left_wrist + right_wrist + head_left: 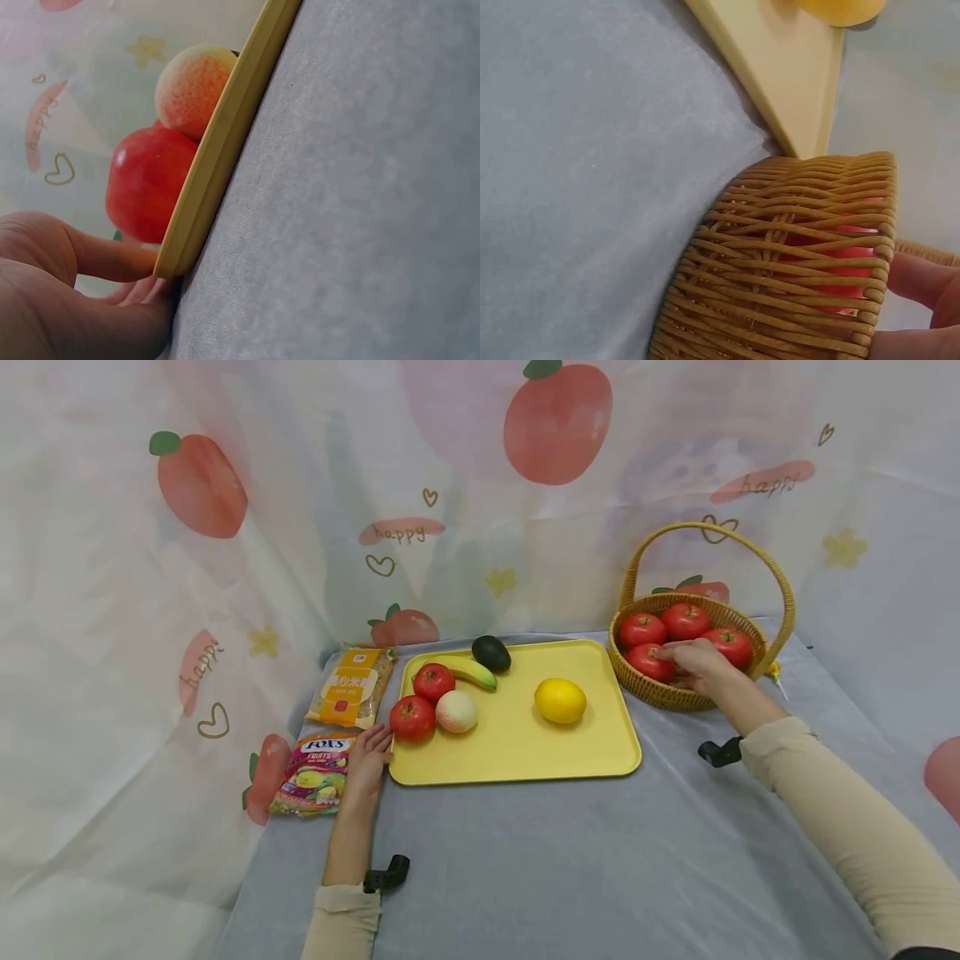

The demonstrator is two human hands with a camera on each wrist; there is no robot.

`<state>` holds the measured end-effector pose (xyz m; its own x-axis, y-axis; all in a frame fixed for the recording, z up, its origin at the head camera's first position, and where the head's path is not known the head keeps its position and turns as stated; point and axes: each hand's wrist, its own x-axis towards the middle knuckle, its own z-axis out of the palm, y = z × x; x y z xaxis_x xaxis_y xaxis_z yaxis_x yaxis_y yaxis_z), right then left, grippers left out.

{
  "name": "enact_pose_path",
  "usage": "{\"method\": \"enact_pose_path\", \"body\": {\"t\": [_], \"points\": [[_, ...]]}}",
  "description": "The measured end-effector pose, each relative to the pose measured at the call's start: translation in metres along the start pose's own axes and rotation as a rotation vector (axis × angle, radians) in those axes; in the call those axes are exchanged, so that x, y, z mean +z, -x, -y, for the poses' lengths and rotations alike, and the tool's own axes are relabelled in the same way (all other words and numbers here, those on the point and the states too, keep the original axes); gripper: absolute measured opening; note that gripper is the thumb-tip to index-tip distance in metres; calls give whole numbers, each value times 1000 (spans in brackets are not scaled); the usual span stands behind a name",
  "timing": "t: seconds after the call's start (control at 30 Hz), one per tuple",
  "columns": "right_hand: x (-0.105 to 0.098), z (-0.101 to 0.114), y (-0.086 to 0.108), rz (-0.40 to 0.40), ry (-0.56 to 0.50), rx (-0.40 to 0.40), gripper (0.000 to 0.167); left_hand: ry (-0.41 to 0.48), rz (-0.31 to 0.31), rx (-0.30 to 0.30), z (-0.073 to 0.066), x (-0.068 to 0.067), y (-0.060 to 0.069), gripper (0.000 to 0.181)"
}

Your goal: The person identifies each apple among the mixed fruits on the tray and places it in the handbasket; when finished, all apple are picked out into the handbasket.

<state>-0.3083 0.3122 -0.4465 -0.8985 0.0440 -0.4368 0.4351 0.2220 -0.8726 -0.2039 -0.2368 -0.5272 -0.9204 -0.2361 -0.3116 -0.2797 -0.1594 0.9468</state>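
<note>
At the left end of the yellow tray (510, 760), my left hand (369, 758) touches the rim, its thumb against the corner in the left wrist view, where the hand (82, 292) is seen close. Beside it on the tray lie a red tomato (412, 719), a second one (434, 682) and a pale peach (456, 712). My right hand (699, 665) reaches into the wicker basket (660, 695), its fingers on the front red tomato (649, 662). Several tomatoes fill the basket. In the right wrist view the basket's wall (780, 262) hides most of the fingers.
A banana (468, 672), a dark avocado (491, 653) and a yellow lemon (560, 701) are on the tray. Left of the tray lie an orange snack bag (351, 687) and a candy bag (315, 774). The basket's tall handle (780, 585) arches above it. A printed curtain hangs behind.
</note>
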Motion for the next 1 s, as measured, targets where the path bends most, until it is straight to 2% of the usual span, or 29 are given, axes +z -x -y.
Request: {"method": "enact_pose_path", "body": {"t": [0.27,0.5,0.6,0.77,1.0], "points": [[3,4,6,-68,-19,12,68,4,1,4,0,2,-2,72],[9,14,16,-187,7,-83,60,5,-3,-5,0,1,-2,72],[14,22,23,-193,-33,-111,62,2,-9,-13,-1,1,-1,71],[30,38,40,-92,-138,-170,64,5,-7,-5,-1,1,-1,71],[53,49,59,76,-211,-250,53,8,-7,2,0,2,-1,71]]}}
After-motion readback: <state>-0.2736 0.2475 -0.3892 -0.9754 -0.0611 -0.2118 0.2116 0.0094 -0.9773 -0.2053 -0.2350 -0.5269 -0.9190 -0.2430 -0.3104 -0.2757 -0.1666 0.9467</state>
